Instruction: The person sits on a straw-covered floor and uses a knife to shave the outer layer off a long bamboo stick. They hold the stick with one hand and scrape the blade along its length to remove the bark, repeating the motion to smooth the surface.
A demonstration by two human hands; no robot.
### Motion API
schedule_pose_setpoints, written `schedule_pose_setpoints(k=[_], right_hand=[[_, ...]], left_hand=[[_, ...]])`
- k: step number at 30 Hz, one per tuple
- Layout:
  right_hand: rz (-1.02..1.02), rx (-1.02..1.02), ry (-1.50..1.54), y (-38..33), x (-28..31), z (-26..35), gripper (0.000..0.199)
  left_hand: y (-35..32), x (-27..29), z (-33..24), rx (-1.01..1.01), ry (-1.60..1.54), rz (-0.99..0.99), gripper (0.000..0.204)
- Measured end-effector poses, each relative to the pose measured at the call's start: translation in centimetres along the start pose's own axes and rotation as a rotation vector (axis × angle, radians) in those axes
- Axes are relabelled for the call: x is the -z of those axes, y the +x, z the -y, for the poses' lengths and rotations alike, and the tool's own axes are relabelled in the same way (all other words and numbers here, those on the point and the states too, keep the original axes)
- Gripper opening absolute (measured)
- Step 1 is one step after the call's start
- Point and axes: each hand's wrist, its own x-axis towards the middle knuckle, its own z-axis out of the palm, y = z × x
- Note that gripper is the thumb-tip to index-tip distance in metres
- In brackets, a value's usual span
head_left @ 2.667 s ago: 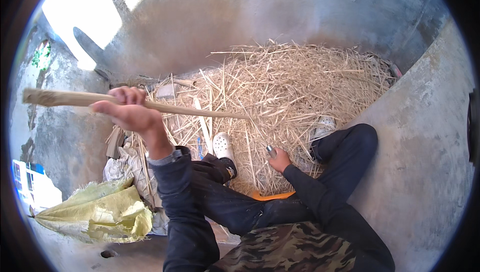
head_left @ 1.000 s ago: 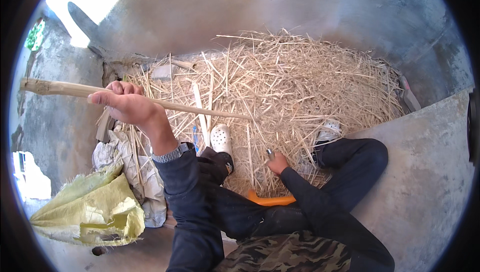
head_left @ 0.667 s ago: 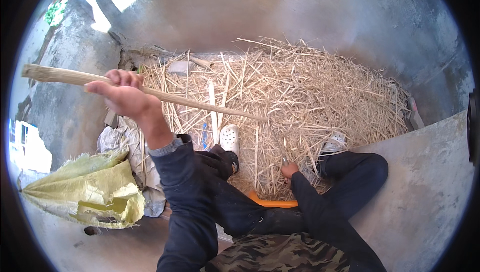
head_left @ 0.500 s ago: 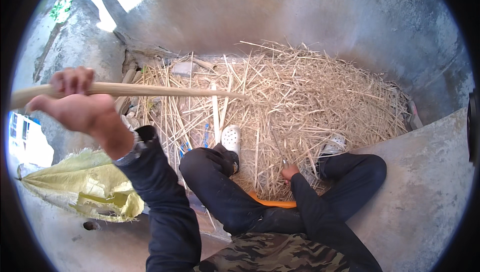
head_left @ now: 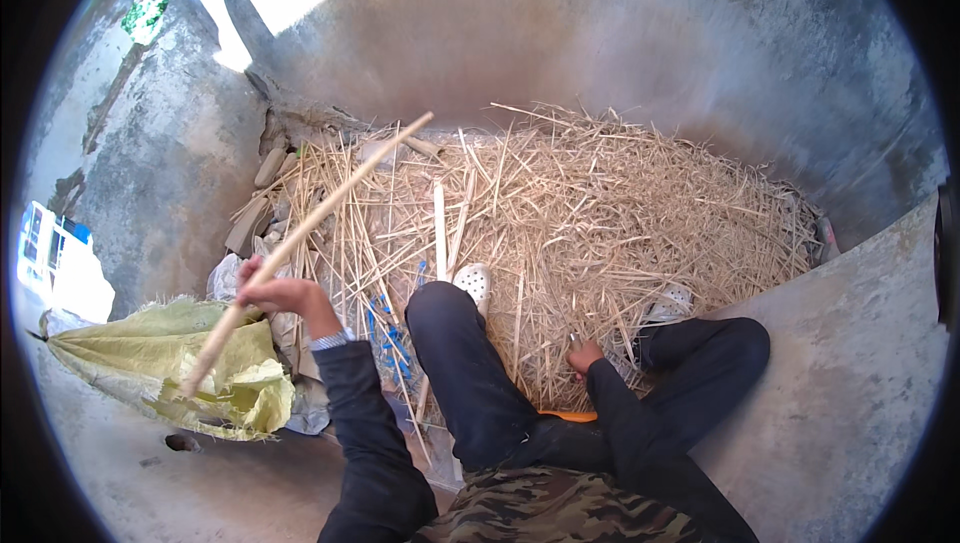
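"Grey wall (head_left: 480,23) stands behind a broad heap of straw (head_left: 640,193); where does the stick (head_left: 318,213) lie in this view?"

"It slants across the left side, its upper end over the straw and its lower end in front of a torn yellow sack (head_left: 140,348). I cannot tell whether it touches the sack."

"And the state of each grip?"

"My left hand (head_left: 275,293) is closed around the stick, nearer its lower end. My right hand (head_left: 586,356) is closed around a small tool (head_left: 574,340), of which a grey end shows, between my left knee (head_left: 440,321) and my right knee (head_left: 740,343)."

"What else is visible nearby?"

"One white shoe (head_left: 473,286) appears just beyond my left knee; blue strips (head_left: 390,338) lie to that knee's left. Part of an orange object (head_left: 568,415) shows nearer my body."
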Motion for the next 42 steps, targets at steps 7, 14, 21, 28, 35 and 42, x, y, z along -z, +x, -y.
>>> schedule_pose_setpoints(k=[7, 14, 21, 28, 35, 42], right_hand=[[0.051, 0.051, -0.082, -1.1, -0.8, 1.3, 0.026], [0.035, -0.008, -0.161, -1.3, 1.5, -0.3, 0.029], [0.013, -0.021, -0.095, -2.3, -0.4, 0.8, 0.031], [-0.002, -0.025, -0.108, -1.9, -0.3, 0.1, 0.021], [0.002, 0.050, -0.129, -0.7, 0.2, -1.0, 0.022], [0.014, 0.034, -0.112, -2.9, 0.3, 1.2, 0.024]], left_hand=[[-14.3, 29.6, 17.8, 1.011, 0.931, 0.401, 0.068], [-25.1, 31.2, 14.7, 0.710, 1.556, 1.194, 0.048], [-25.2, 35.6, 18.4, 0.692, 1.625, 1.310, 0.034], [-23.4, 35.4, 13.6, 0.482, 1.135, 1.122, 0.029], [-14.5, 26.5, 5.0, 0.129, 1.343, 1.122, 0.037], [3.0, 9.7, -6.9, -0.378, 1.468, 1.500, 0.046]])
